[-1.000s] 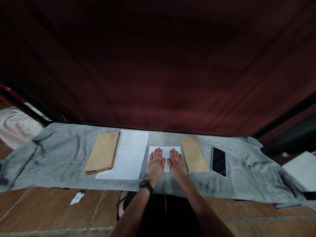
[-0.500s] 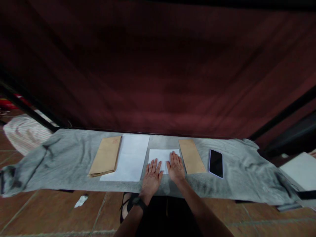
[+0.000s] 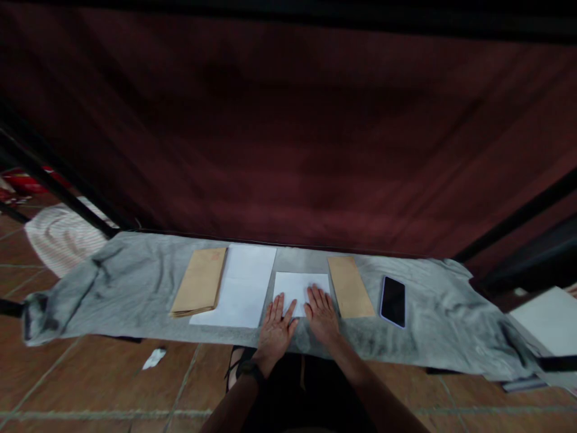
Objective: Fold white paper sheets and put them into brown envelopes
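Observation:
A folded white sheet of paper (image 3: 301, 282) lies flat on the grey cloth (image 3: 415, 307) in front of me. My left hand (image 3: 276, 328) rests on its lower left part, fingers stretched out. Across from it, my right hand (image 3: 321, 314) presses flat on the right side of the sheet, fingers extended. Just right of that hand lies a single brown envelope (image 3: 350, 287). To the left is a stack of brown envelopes (image 3: 201, 281), partly covering larger white paper (image 3: 247, 285). The paper under my palms is hidden.
A phone with a pale purple case (image 3: 393, 302) lies right of the single envelope. A dark red panel (image 3: 288, 150) rises behind the cloth. A striped cloth (image 3: 67, 234) hangs at the left, and a crumpled white scrap (image 3: 154, 358) is on the tiled floor (image 3: 112, 385).
Both hands have slid slightly down the folded sheet towards me, and my left thumb spreads wider. The view has shifted a little.

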`<state>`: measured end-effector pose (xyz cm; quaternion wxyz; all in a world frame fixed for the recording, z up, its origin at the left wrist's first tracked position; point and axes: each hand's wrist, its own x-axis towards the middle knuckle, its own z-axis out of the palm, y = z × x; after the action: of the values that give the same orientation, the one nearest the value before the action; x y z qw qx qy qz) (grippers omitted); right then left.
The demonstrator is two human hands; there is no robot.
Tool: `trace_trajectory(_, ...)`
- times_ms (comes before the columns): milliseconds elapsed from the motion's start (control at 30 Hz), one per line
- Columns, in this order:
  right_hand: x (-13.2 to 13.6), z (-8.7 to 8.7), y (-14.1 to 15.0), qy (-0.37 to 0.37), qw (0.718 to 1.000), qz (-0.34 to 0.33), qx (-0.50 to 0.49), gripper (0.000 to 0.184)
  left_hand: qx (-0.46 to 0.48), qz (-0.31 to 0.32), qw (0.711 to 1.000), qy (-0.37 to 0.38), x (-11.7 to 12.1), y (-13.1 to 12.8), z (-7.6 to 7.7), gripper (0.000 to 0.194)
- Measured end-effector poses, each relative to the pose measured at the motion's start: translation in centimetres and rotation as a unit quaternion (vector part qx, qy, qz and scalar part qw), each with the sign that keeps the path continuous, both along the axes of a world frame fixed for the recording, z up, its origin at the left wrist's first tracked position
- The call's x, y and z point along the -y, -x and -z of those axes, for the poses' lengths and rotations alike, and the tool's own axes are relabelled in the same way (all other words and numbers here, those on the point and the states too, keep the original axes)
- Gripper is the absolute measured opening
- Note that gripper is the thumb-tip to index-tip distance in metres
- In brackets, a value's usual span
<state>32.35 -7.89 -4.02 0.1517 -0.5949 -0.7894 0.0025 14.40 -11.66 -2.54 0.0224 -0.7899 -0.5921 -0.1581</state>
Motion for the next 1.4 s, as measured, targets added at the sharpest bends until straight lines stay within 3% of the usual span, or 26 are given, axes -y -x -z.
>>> trace_trajectory(100,2.0,0.3,-0.5,0.000,0.999,-0.040,0.007,0.049,0.007,-0.003,1.000,0.008,0.1,-0.1,0.0,0.054)
trace_trajectory(467,4.4,2.0,-3.0,-0.078,0.997,0.003,-0.002,0.062,-0.024,-0.006,1.000,-0.008,0.5,0.5,1.0,0.075)
trace_trajectory(733,4.8,2.2,-3.6,-0.085,0.996,-0.009,0.001,0.063,-0.023,0.096,0.995,-0.014,1.1,-1.0,0.3,0.063)
trace_trajectory(1100,6.7,2.0,-4.7,-0.065,0.997,-0.013,0.030,0.065,-0.003,0.093,0.995,-0.021,1.7,0.3,0.1,0.064)
trace_trajectory(1233,6.2,0.8,-3.3,-0.037,0.998,-0.045,0.029,0.057,-0.009,0.086,0.996,-0.029,1.7,-0.4,0.2,0.065)
trace_trajectory(1400,3.2,-0.3,0.1,0.003,0.993,-0.116,0.013,0.049,0.004,0.077,0.997,-0.029,1.8,-0.8,0.4,0.053)
